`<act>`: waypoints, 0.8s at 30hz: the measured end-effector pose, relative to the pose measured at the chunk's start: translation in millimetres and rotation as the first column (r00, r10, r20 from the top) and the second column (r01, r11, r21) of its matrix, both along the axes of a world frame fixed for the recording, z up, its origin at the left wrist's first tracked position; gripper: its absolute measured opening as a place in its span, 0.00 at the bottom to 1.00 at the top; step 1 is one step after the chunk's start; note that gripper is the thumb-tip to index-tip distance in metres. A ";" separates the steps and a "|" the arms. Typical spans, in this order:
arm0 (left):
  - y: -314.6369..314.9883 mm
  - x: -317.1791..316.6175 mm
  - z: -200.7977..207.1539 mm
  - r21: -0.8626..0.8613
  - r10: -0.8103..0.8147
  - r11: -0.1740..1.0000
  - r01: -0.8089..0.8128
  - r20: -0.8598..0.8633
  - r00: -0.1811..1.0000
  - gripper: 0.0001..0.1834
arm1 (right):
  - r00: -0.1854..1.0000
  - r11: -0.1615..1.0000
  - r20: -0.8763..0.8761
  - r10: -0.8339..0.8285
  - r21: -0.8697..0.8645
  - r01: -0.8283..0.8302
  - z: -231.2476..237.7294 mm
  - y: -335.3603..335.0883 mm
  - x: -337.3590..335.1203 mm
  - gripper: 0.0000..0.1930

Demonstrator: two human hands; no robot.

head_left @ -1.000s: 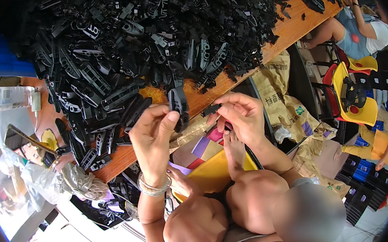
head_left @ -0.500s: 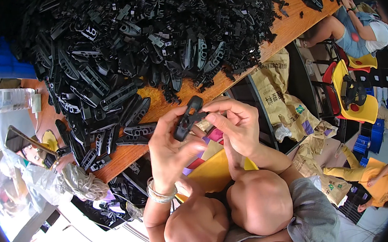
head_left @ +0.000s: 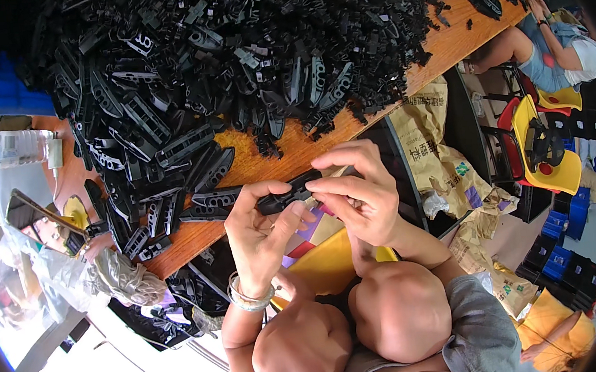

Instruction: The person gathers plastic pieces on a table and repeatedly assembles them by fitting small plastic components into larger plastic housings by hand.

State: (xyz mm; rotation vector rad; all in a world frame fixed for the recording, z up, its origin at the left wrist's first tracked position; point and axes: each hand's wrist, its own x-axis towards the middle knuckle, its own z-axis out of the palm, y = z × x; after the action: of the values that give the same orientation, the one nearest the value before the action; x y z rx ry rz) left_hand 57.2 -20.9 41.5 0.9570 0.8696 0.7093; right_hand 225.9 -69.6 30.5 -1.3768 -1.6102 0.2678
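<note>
Between both hands, just off the table's near edge, is a long black plastic part (head_left: 281, 200). My left hand (head_left: 262, 225) pinches its left end between thumb and fingers. My right hand (head_left: 365, 197) has thumb and fingertips closed on its other end, where a smaller black piece seems to sit; the fingers partly hide it. Beyond my hands a big heap of small black plastic pieces (head_left: 249, 54) covers the wooden table (head_left: 255, 154). Several longer black parts with holes (head_left: 214, 169) lie along the heap's near left side.
A phone (head_left: 43, 221) and a clear plastic container (head_left: 15, 150) are at the left. Below the table edge is a box of black parts (head_left: 157, 321). Brown paper sacks (head_left: 427, 152) stand at the right, by a yellow chair (head_left: 547, 162). Two other people are at the right.
The black part has turned from upright to nearly level and dropped slightly. My left thumb has moved up onto it. At the lower right, the person in yellow has moved nearer.
</note>
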 end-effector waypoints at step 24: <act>1.9 -51.8 -24.6 0.879 0.639 0.335 0.340 -0.477 0.603 0.08 | 0.896 0.935 0.284 -0.341 0.008 0.353 -30.0 19.0 20.7 0.13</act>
State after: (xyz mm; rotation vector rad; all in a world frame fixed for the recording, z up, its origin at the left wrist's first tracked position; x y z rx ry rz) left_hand 5.4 -19.0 16.9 2.4789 1.3880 1.0299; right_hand 246.6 -50.6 0.5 -1.7694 -1.5517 -0.1142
